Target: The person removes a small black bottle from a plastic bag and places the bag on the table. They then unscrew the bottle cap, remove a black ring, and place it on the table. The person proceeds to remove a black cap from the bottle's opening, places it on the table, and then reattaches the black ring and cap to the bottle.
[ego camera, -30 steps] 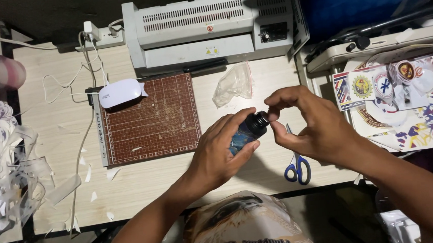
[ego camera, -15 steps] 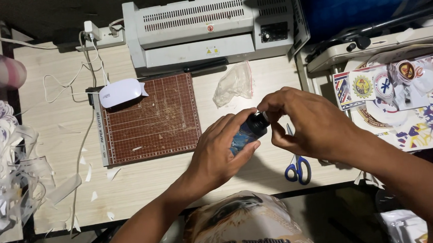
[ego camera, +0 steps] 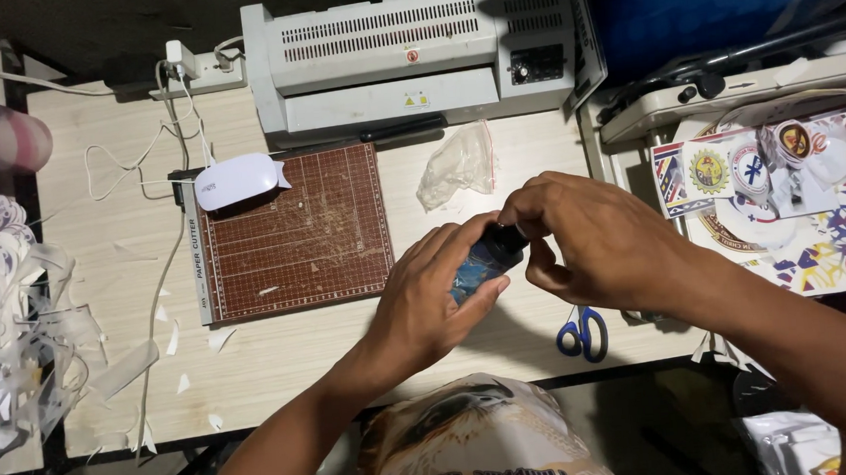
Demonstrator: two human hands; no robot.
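our left hand (ego camera: 427,301) wraps the small dark bottle (ego camera: 474,269) above the table (ego camera: 284,358); our right hand (ego camera: 590,247) pinches its black cap (ego camera: 503,240). if the left grip loosens, it could tip onto the cutting mat (ego camera: 295,231).

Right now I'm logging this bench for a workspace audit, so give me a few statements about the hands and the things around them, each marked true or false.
1. The left hand holds a small dark bottle. True.
2. The right hand rests flat on the table. False: its fingers are at the bottle's black cap.
3. Blue-handled scissors lie near the table's front edge. True.
4. The brown cutting mat lies on top of the grey laminator. False: it lies on the table in front of the laminator.
5. A clear plastic bag lies between the mat and the hands. True.
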